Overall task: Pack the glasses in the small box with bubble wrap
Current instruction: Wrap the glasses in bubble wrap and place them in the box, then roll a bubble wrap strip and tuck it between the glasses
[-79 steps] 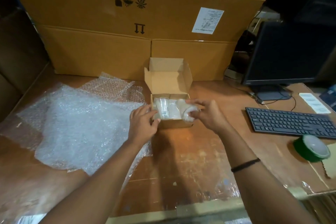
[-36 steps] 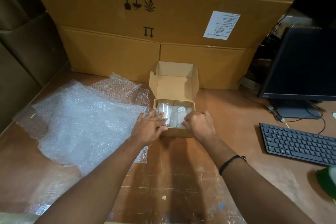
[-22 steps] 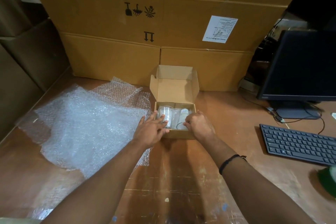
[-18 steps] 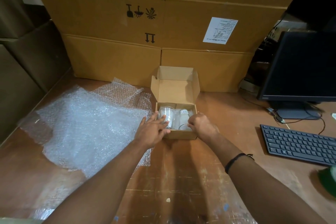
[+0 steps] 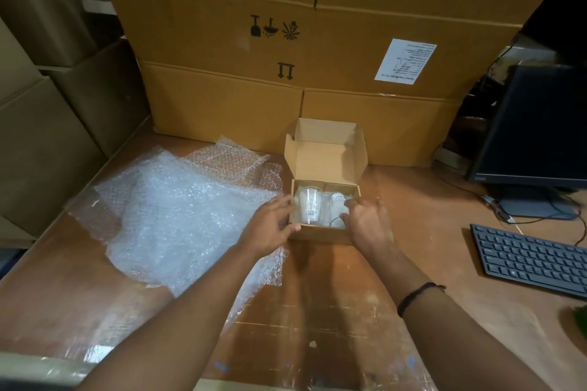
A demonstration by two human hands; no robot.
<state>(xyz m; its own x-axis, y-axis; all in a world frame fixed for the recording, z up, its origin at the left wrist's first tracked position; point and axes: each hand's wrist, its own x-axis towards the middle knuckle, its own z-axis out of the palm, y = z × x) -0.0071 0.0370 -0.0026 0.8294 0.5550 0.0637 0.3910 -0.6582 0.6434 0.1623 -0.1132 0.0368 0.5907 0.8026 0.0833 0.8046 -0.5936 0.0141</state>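
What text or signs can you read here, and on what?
No words read clearly.
Big carton: goblet, umbrella and burst signs, plus two arrows pointing down.
White sheet on the carton: print too small.
Sticker on the glass in the small box: blurred.
Monitor logo: too small.

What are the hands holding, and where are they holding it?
The left hand steadies the small box at its near left corner with straight fingers. The right hand sits over the wrapped glass; whether it grips cannot be told.
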